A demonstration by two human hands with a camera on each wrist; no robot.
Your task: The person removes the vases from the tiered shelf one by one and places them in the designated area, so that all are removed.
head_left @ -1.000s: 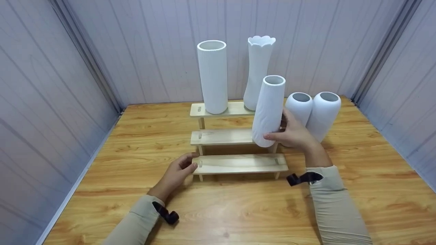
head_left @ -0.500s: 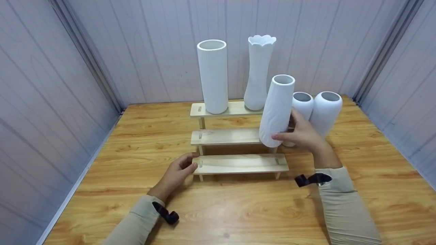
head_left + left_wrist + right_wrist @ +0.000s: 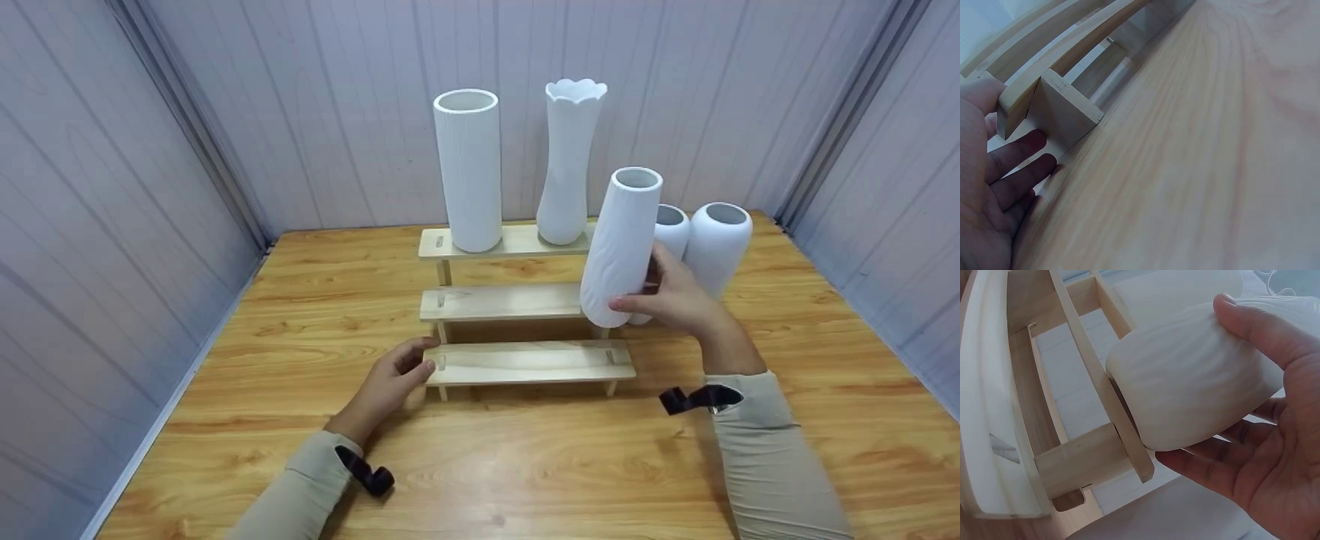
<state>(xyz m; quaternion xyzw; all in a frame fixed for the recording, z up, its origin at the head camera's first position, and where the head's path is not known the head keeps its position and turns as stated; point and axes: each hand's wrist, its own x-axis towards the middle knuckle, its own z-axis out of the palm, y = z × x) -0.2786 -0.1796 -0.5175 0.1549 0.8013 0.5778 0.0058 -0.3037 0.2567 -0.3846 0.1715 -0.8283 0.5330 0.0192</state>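
Note:
My right hand [image 3: 679,298] grips a white tapered vase [image 3: 621,251] low on its body, thumb in front and fingers behind. This vase leans slightly, its base at the right end of the middle board of a three-step wooden stand [image 3: 525,361]. Up close in the right wrist view, the base of the rippled vase [image 3: 1196,377] meets the board's edge. At the lowest board's left end is my left hand [image 3: 388,381], thumb and fingers around that end. In the left wrist view its fingers [image 3: 1024,177] curl beneath, beside the stand's leg.
On the top board stand a ribbed cylindrical vase [image 3: 471,172] and a scalloped-rim vase [image 3: 568,165]. Two rounded white vases, one partly hidden [image 3: 673,229] and one at far right [image 3: 716,244], stand behind my right hand. Panelled walls [image 3: 337,112] enclose the wooden table [image 3: 525,480].
My right hand has shifted the tapered vase rightward along the middle board toward its right end, covering more of one rounded vase. My left hand stays on the stand.

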